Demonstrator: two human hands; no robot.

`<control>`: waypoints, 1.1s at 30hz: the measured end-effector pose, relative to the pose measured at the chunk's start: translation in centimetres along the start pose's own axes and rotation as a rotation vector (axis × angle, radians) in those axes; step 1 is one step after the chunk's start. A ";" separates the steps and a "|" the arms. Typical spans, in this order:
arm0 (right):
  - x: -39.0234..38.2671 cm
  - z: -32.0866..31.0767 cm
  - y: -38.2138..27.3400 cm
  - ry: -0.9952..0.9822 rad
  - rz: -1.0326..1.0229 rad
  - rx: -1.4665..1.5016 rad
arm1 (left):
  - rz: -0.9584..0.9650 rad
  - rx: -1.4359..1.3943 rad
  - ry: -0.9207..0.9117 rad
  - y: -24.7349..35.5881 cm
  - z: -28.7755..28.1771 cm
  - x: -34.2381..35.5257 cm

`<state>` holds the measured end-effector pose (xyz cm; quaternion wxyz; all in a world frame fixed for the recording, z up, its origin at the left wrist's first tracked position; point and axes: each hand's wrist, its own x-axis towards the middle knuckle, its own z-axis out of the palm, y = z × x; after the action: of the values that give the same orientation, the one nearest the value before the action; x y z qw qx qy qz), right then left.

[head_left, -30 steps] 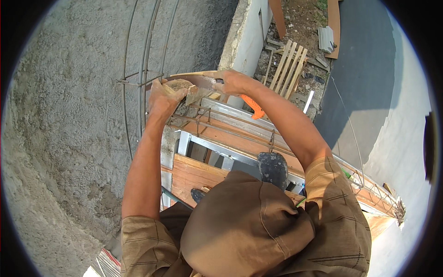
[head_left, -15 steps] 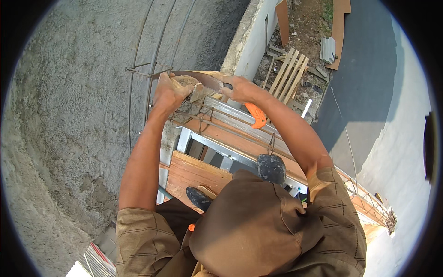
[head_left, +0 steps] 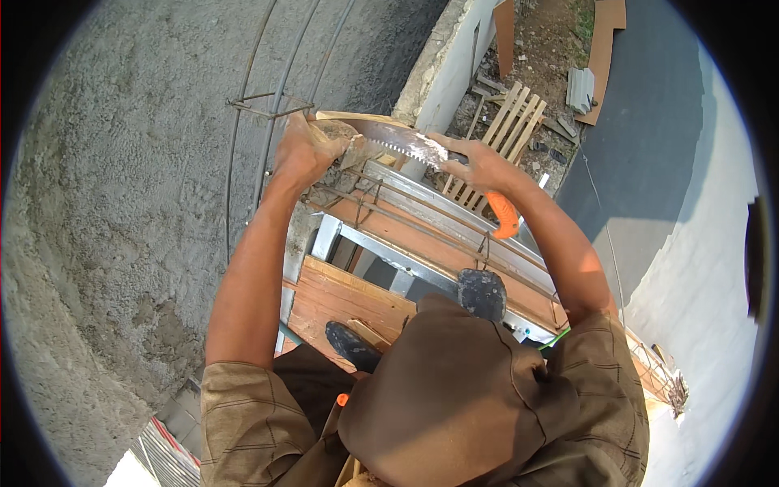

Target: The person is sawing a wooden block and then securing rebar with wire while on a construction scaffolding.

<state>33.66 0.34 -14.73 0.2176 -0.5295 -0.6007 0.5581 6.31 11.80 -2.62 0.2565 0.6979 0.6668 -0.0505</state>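
My left hand [head_left: 304, 158] is closed on a rough, dusty wooden piece [head_left: 343, 138] beside vertical rebar [head_left: 272, 146] on the rough concrete wall. A hand saw's toothed blade [head_left: 406, 144] lies across this piece, angled down to the right. My right hand [head_left: 479, 166] grips the saw at the blade's right end, with its orange handle [head_left: 503, 215] showing below my fingers. Under my hands, a horizontal rebar cage [head_left: 381, 219] runs in plywood formwork [head_left: 438, 252] toward the lower right.
My dark shoes [head_left: 479, 292] stand on an aluminium frame and a plywood board [head_left: 329, 300]. Beyond are a concrete wall edge [head_left: 438, 73], a lower ground strip with a slatted pallet [head_left: 507, 126] and rubble, and a dark grey-painted surface [head_left: 625, 154] at right.
My right hand and the saw have moved to the right, exposing more toothed blade. My left hand has shifted slightly up and right in the picture, still holding the wooden piece.
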 end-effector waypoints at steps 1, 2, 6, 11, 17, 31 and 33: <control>-2.6 -1.8 0.1 -0.071 0.120 0.074 | 0.000 -0.006 -0.005 -0.1 0.1 -0.1; -2.6 -2.5 -0.7 -0.087 0.103 0.095 | 0.052 -0.014 0.042 -0.1 0.2 -0.2; 3.9 1.5 -2.9 -0.064 0.136 -0.006 | 0.036 0.007 0.026 0.0 0.2 0.1; 7.8 6.1 2.3 0.042 -0.075 -0.022 | 0.054 -0.025 -0.032 0.2 -0.2 0.6; 10.0 7.3 6.8 0.006 -0.094 0.032 | 0.016 0.048 0.001 0.0 -0.2 0.3; 1.0 -0.4 -4.9 -0.053 0.189 -0.099 | 0.037 0.045 -0.016 -0.1 -0.3 0.4; 4.7 1.6 -4.6 -0.028 0.054 0.051 | 0.048 0.065 0.023 -0.1 -0.7 0.5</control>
<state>28.89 4.64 -12.58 0.2074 -0.5318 -0.5747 0.5865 6.10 12.57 -2.23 0.2271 0.7221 0.6509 -0.0579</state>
